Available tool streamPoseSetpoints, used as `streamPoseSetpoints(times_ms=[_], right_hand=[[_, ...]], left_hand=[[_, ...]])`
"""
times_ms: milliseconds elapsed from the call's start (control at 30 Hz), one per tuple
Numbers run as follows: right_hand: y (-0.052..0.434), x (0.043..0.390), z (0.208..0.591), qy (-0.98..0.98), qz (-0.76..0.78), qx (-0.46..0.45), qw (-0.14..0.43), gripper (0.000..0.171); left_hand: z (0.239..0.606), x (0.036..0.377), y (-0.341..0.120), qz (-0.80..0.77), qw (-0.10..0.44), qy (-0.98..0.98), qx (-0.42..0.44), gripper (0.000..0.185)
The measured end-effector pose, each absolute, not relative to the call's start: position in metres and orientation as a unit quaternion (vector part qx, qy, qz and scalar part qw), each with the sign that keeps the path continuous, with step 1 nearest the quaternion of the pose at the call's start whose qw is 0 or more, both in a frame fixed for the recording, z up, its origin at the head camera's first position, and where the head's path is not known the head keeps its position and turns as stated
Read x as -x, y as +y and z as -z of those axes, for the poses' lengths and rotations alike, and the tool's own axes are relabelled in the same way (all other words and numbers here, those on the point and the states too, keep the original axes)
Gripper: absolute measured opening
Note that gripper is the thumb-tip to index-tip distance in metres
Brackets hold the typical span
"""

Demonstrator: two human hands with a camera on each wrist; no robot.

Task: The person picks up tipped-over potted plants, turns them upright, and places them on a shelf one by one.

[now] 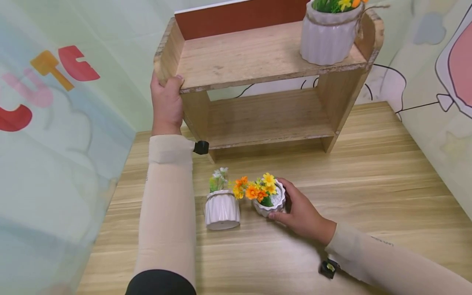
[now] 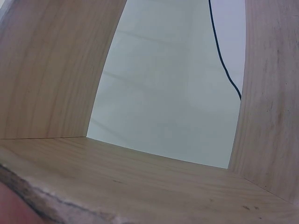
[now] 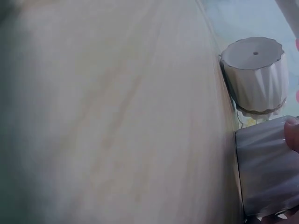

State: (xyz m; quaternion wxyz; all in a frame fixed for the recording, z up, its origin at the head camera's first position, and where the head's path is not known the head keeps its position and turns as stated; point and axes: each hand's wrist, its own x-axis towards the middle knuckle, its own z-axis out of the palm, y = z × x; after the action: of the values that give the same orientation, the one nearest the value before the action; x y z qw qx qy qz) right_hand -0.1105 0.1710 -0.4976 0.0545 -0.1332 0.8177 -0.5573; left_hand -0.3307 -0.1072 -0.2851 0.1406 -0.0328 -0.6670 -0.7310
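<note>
My left hand [image 1: 167,102] grips the left side of a small two-tier wooden shelf [image 1: 236,55], thumb on the upper board's front corner and fingers hidden behind the side panel. In the left wrist view, the shelf's board [image 2: 140,182] fills the bottom. My right hand [image 1: 304,211] holds a white fluted flowerpot [image 1: 266,209] of orange and yellow flowers [image 1: 258,189] between thumb and fingers, just over or on the table. Beside it, a second white flowerpot [image 1: 222,211] with white flowers [image 1: 219,174] lies tipped over, its base towards me, also visible in the right wrist view [image 3: 257,77].
A third white flowerpot [image 1: 326,37], tied with twine, stands at the right end of the upper board. A reddish-brown panel [image 1: 239,18] backs that board. The wood-grain table [image 1: 387,176] meets printed wall sheets [image 1: 73,164] on the left and right.
</note>
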Motion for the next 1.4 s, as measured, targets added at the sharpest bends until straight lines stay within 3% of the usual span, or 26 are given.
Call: streamPoseSetpoints(times_ms=[533, 1000, 1400], right_hand=[[0.155, 0.105, 0.496, 0.798, 0.596, 0.082, 0.035, 0.109], [0.142, 0.106, 0.498, 0.796, 0.603, 0.044, 0.000, 0.108], [0.141, 0.107, 0.502, 0.791, 0.608, 0.057, -0.032, 0.096]], left_hand=[[0.285, 0.330, -0.108, 0.737, 0.141, -0.660, 0.032, 0.066], [0.284, 0.331, -0.108, 0.733, 0.132, -0.667, 0.024, 0.069], [0.284, 0.330, -0.108, 0.726, 0.134, -0.674, 0.021, 0.069]])
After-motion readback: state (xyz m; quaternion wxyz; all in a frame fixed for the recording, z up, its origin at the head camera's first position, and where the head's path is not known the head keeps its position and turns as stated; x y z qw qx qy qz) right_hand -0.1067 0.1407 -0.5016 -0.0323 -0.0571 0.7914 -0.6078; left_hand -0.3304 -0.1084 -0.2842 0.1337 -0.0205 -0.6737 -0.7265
